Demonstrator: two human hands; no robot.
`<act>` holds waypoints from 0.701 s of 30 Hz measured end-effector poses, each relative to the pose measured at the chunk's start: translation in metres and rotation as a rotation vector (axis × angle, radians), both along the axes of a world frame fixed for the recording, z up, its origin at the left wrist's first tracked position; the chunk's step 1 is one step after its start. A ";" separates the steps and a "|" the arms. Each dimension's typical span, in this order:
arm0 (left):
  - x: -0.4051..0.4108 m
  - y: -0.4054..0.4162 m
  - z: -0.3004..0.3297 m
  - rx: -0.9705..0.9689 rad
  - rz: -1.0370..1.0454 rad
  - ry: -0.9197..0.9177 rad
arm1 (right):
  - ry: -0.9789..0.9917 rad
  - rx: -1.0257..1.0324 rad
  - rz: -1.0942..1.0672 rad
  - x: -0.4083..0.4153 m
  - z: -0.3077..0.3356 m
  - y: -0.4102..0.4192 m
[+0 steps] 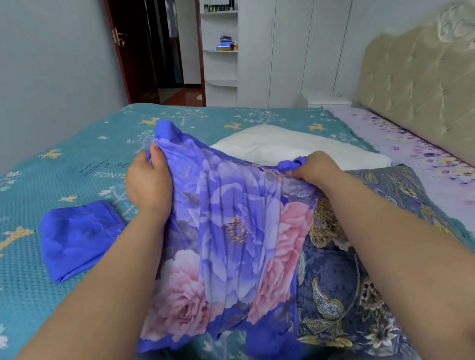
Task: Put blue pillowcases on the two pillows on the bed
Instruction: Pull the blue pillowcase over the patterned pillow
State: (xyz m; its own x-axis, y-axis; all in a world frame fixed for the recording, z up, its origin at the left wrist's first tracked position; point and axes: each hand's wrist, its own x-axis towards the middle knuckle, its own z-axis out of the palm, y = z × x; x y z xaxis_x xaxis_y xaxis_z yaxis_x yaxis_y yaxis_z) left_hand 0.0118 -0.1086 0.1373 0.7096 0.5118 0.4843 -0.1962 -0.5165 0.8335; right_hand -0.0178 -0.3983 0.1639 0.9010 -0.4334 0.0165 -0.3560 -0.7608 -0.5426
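A blue pillowcase (232, 239) with pink and lilac flowers hangs stretched between both hands over the bed. My left hand (147, 182) grips its left top edge and my right hand (317, 167) clutches its bunched right top edge. Behind it lies a bare white pillow (299, 150). At the right, partly under the cloth, lies a pillow in a dark blue paisley cover (368, 270). A second blue pillowcase (78, 238) lies folded on the bed at the left.
The bed wears a teal deer-print spread (17, 212), with a lilac flowered sheet (429, 164) by the padded headboard (438, 93). A white nightstand (324, 99), wardrobe and shelves stand behind. An open dark door (119, 33) is at far left. My knee in grey shows at bottom right.
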 end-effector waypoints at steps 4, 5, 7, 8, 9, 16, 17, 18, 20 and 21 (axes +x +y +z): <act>0.015 0.027 0.003 0.026 -0.039 0.127 | -0.170 -0.178 -0.081 -0.009 0.012 -0.016; 0.017 0.031 0.000 0.037 -0.054 0.162 | -0.167 -0.195 -0.095 -0.012 0.014 -0.020; 0.019 0.038 -0.010 0.060 -0.083 0.210 | -0.163 -0.236 -0.127 -0.018 0.012 -0.030; 0.020 0.039 -0.015 0.079 -0.095 0.232 | -0.157 -0.260 -0.135 -0.021 0.010 -0.034; 0.019 0.038 -0.018 0.085 -0.104 0.261 | -0.151 -0.290 -0.140 -0.022 0.004 -0.039; 0.030 0.033 -0.028 0.004 -0.238 0.417 | -0.161 -0.377 -0.206 -0.023 -0.025 -0.040; 0.033 0.035 -0.034 -0.028 -0.256 0.459 | -0.152 -0.310 -0.217 -0.019 -0.029 -0.042; 0.036 0.038 -0.041 -0.047 -0.259 0.510 | -0.150 -0.227 -0.217 -0.017 -0.031 -0.043; 0.033 0.039 -0.058 -0.042 -0.264 0.638 | -0.130 -0.081 -0.207 -0.013 -0.039 -0.041; 0.026 0.035 -0.065 -0.006 -0.300 0.698 | -0.109 -0.046 -0.188 -0.012 -0.043 -0.037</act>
